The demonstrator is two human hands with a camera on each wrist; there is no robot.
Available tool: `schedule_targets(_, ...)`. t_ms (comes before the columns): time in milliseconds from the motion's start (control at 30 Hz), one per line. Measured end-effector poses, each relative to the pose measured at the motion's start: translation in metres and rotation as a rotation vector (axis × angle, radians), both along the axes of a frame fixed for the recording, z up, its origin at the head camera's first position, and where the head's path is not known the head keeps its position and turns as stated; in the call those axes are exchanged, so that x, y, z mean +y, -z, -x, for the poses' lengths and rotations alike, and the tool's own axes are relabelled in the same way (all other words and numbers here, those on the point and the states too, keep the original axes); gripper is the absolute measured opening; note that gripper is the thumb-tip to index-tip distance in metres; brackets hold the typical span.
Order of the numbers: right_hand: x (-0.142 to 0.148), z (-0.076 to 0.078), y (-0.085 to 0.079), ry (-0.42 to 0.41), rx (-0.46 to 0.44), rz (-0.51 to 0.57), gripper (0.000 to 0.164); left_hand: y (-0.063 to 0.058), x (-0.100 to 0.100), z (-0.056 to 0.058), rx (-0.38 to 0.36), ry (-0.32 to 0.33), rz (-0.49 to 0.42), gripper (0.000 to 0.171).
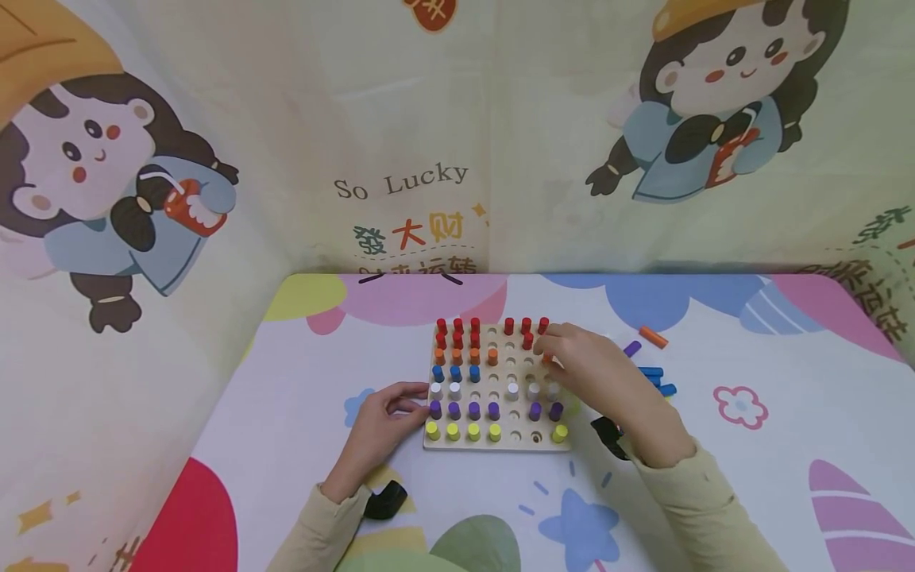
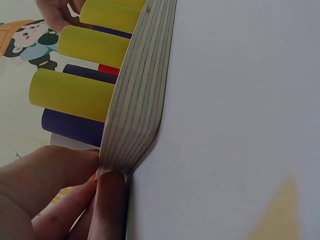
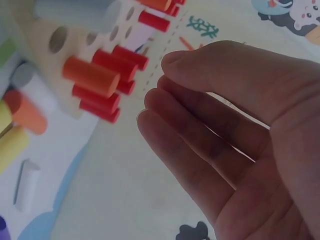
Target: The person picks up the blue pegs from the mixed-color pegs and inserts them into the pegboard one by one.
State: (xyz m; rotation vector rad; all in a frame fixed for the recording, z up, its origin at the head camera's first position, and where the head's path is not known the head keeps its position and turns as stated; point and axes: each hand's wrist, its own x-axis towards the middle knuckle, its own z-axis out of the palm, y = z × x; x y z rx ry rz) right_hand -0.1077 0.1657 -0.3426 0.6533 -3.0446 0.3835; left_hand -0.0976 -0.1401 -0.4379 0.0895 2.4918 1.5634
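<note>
A wooden pegboard [image 1: 493,446] lies on the table, with rows of red, orange, blue, white, purple and yellow pegs and several bare holes. My left hand [image 1: 386,417] holds the board's left edge, thumb and fingers pinching the layered wood [image 2: 137,100] near a corner. Over the board's far right part is my right hand [image 1: 593,369], fingers loosely bent and nothing between them in the right wrist view. Just beyond its fingertips stands an orange peg [image 3: 91,76], with red pegs [image 3: 115,65] beside it. The right hand hides some of the board's right edge in the head view.
Right of the board lie a loose orange peg [image 1: 654,337], a purple peg [image 1: 632,348] and several blue pegs [image 1: 652,371]. The right wrist view shows loose white [image 3: 27,185] and yellow pegs [image 3: 12,148] too. A printed curtain [image 1: 500,199] hangs behind the table.
</note>
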Motion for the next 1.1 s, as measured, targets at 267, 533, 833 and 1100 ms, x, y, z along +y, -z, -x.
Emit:
schedule_targets(267, 0.018, -0.005, 0.005, 0.009, 0.03, 0.004, 0.025, -0.001, 0.0, -0.001, 0.0, 0.001, -0.02, 0.032)
schedule_targets(533, 0.035, -0.008, 0.008, 0.05, 0.001, -0.007, 0.026, -0.001, 0.001, -0.001, 0.003, 0.003, -0.029, 0.032)
schedule_targets(833, 0.057, -0.009, 0.016, 0.061, -0.034, -0.025, 0.027, 0.0, 0.002, 0.0, -0.002, -0.001, -0.031, 0.031)
schedule_targets(1100, 0.072, -0.006, 0.021, 0.081, -0.093, -0.031, 0.024, 0.0, 0.001, -0.001, 0.005, 0.001, -0.028, 0.031)
